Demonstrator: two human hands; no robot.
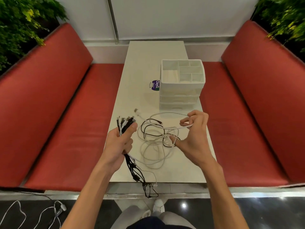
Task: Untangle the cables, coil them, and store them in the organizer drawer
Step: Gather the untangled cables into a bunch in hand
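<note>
Two hands hover over the white counter [148,63]. The left hand [121,142] grips a bundle of black and white cables [126,125], plug ends sticking up and tails hanging past the counter's near edge. The right hand [193,138] pinches a loop of white cable [165,113] between curled fingers; its thumb seems hooked into the loose tangle [153,146] lying on the counter. Beyond them stands the white organizer [179,96], its drawers apparently closed.

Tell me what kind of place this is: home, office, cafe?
Probably a cafe or fast-food dining booth: red padded benches face each other across a narrow white table, leafy plants sit behind the backrests, and a ClayGo sticker is on the tabletop.
</note>
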